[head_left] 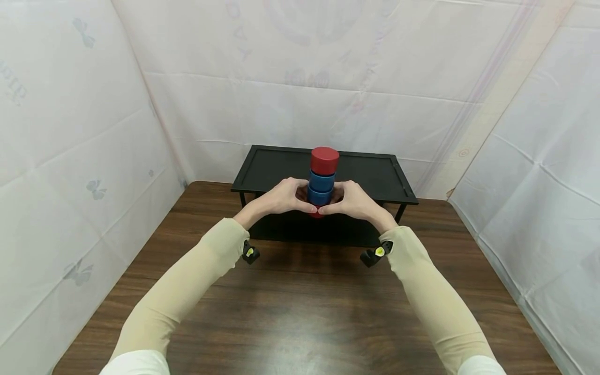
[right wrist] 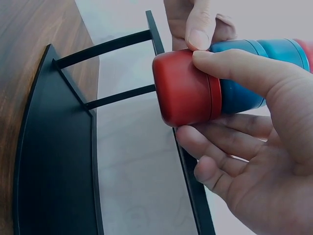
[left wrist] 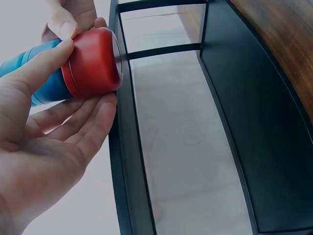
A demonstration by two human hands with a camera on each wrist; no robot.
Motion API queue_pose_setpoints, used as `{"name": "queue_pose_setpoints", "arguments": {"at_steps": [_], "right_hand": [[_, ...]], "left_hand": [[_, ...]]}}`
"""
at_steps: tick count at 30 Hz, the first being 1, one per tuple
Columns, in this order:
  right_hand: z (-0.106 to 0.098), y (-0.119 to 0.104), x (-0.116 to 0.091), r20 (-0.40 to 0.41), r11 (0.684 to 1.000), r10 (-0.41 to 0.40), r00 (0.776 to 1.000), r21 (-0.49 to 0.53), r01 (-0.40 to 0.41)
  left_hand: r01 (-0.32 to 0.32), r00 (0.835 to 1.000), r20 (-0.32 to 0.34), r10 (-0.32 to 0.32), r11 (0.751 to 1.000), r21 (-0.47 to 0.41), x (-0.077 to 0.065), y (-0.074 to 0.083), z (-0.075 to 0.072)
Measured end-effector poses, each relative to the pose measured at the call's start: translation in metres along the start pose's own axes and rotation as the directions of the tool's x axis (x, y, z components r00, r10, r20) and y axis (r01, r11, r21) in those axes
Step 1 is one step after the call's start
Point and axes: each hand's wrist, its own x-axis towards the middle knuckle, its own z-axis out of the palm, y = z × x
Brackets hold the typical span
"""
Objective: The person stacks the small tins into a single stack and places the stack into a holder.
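Observation:
A stack of cup-like cylinders stands nearly upright in the head view: a red piece on top, two blue pieces below, and a lower red piece mostly hidden behind fingers. From the left, my left hand grips the lower part, thumb on the near side and fingers behind. My right hand grips it the same way from the right, and the thumb tips meet in front. Both wrist views show the lower red piece between thumbs and fingers, beside the shelf's upper board. Whether it touches that board I cannot tell.
A black two-level shelf stands at the back of the brown wooden table. Thin black legs join its upper board to the lower board. White printed sheets hang behind and along both sides.

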Motion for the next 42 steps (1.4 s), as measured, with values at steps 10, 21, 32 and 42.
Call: {"name": "queue_pose_setpoints", "arguments": {"at_steps": [10,21,32,42], "right_hand": [[-0.008,-0.005,0.003,-0.005,1.0,0.0,1.0,0.011,0.0],[-0.016,-0.01,0.008,-0.016,1.0,-0.012,1.0,0.017,0.012],[-0.022,-0.01,0.014,-0.022,1.0,-0.017,1.0,0.024,0.018],[-0.025,-0.008,0.023,-0.028,0.997,-0.012,1.0,0.077,0.014]], "left_hand": [[-0.002,1.0,-0.017,0.003,1.0,0.0,0.003,0.005,-0.007],[-0.017,1.0,-0.025,0.017,1.0,-0.026,0.009,0.007,-0.012],[-0.018,0.999,-0.03,0.016,0.999,-0.044,0.014,0.009,-0.019],[-0.009,0.999,-0.05,0.005,0.998,-0.069,0.019,0.006,-0.024]]}}
